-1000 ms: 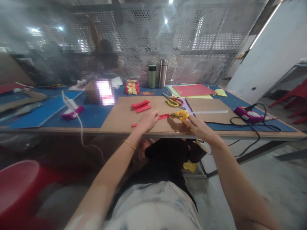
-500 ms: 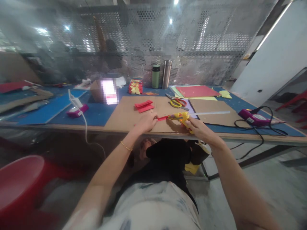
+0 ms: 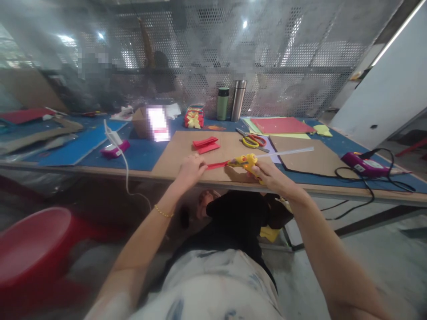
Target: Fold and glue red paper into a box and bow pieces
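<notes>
My right hand [image 3: 271,178] is closed around the handle of a yellow hot glue gun [image 3: 243,162], and a long clear glue stick [image 3: 290,152] sticks out of its back. The gun's nozzle points left, at the end of a narrow red paper strip [image 3: 216,166]. At the strip's other end, the fingers of my left hand [image 3: 191,171] are closed on it. Under both hands lies a sheet of brown cardboard [image 3: 173,153]. A folded red paper piece [image 3: 206,144] rests on the cardboard just beyond the strip.
Scissors with red and yellow handles [image 3: 253,141] lie behind the glue gun. Farther back stand a green bottle [image 3: 223,104] and a steel flask [image 3: 239,101]. Purple power strips sit left [image 3: 115,150] and right [image 3: 365,164], with cables over the table edge. A red stool [image 3: 36,244] is at lower left.
My left hand has moved left along the red strip, so more of it shows between hand and nozzle. The glue gun has shifted slightly left. The whole view has turned a little.
</notes>
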{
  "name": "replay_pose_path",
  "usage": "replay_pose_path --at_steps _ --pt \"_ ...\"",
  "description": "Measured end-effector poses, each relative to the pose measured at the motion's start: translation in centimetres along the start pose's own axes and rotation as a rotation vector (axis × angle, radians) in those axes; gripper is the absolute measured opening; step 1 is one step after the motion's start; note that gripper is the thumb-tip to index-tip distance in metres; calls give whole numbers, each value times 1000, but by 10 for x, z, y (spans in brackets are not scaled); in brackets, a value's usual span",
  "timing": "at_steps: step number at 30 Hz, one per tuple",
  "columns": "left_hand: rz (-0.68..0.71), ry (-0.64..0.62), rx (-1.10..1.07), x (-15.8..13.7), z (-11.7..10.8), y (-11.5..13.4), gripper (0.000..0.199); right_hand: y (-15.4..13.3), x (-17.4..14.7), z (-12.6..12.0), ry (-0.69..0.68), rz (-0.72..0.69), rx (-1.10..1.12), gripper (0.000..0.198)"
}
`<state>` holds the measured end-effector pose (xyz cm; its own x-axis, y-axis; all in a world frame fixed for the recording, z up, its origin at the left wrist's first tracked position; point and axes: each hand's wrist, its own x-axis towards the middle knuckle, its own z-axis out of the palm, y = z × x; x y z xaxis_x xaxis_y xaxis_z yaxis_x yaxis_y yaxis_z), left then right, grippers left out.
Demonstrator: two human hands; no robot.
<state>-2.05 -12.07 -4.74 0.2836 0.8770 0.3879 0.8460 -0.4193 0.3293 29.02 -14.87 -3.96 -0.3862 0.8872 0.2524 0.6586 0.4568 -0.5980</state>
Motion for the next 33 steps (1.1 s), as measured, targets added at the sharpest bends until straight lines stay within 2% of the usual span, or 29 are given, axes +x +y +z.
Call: replay_pose_path --at_steps 8,16,24,29,33 --pt "-19 12 -53 -2 0 2 13 -5 -5 -7 23 35 5 43" --pt "-35 -30 -77 -1 -5 5 14 -12 9 13 8 -31 16 47" --pt "-71 -6 -73 -17 -19 -12 12 -8 10 12 7 3 13 42" --pt "-73 11 -70 -19 -18 -14 12 -26 17 21 -43 -5 -6 40" --pt "-71 11 -85 -18 -17 -13 16 -42 24 32 -71 -65 42 37"
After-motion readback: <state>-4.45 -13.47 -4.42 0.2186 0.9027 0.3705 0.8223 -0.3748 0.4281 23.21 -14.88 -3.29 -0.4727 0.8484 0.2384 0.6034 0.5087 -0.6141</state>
